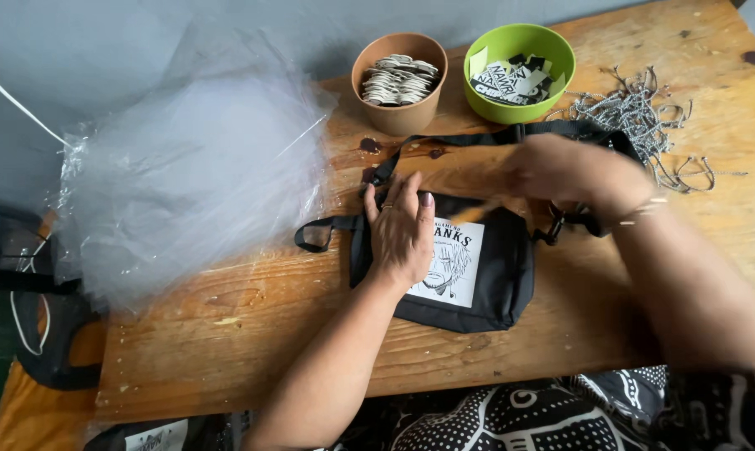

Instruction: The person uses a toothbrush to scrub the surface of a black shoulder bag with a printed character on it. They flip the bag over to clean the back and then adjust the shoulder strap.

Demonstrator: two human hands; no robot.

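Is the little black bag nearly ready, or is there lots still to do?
Done: the black bag lies flat on the wooden table, its picture patch showing. In hand: the left hand presses it down while the blurred right hand works near its top edge. Left, it seems: the clear plastic sleeves, the ball chains and both bowls look untouched.

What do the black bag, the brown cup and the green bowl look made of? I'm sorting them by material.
Black bag: woven fabric, likely nylon or polyester, matte with stitched edges and a webbing strap. Brown cup: looks like kraft paper, dull and uniform, with a rolled rim. Green bowl: probably plastic, smooth with a soft sheen.
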